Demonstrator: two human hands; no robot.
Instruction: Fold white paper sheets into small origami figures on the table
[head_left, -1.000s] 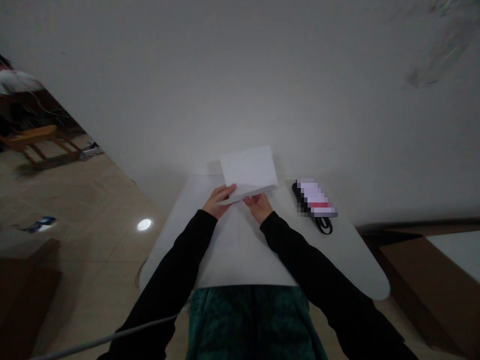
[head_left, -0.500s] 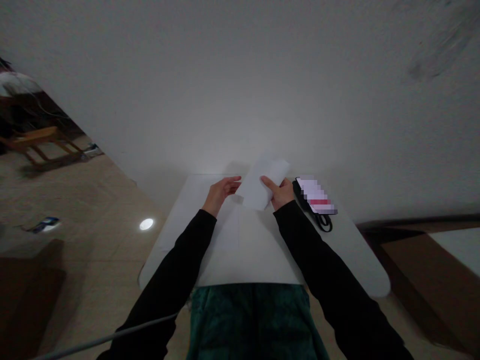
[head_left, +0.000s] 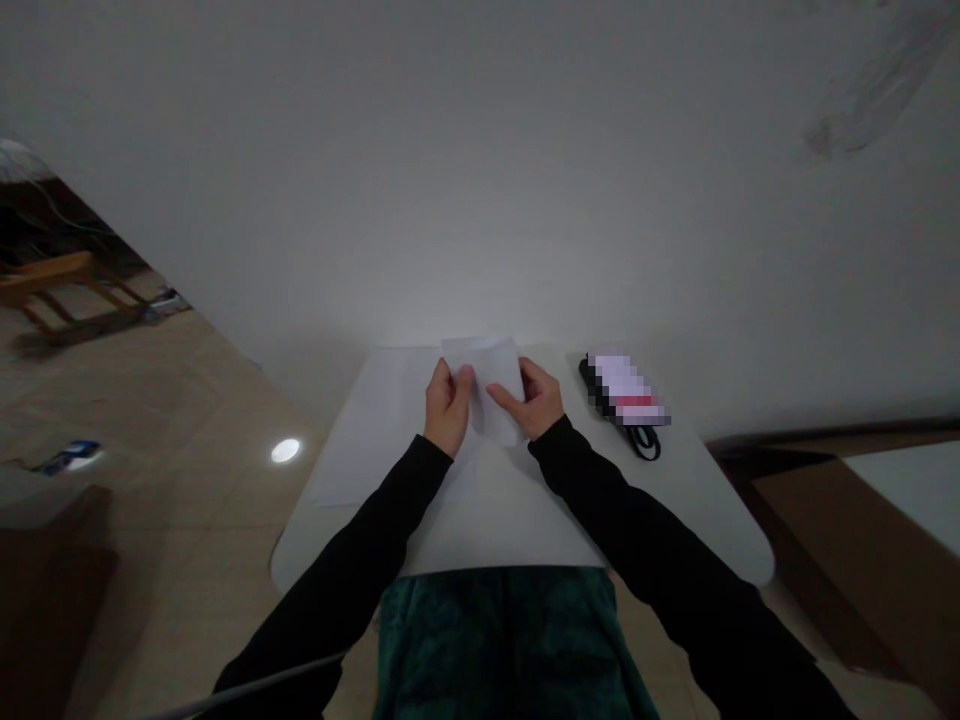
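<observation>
Left hand and right hand pinched the paper between them. It looked already folded; whether folds remained couldn't be told. A sheet lay beside the left hand.

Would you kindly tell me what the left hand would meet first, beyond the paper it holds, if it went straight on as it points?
Beyond the held paper, the left hand would probably meet the wall behind the table, though depth is unclear.
</observation>
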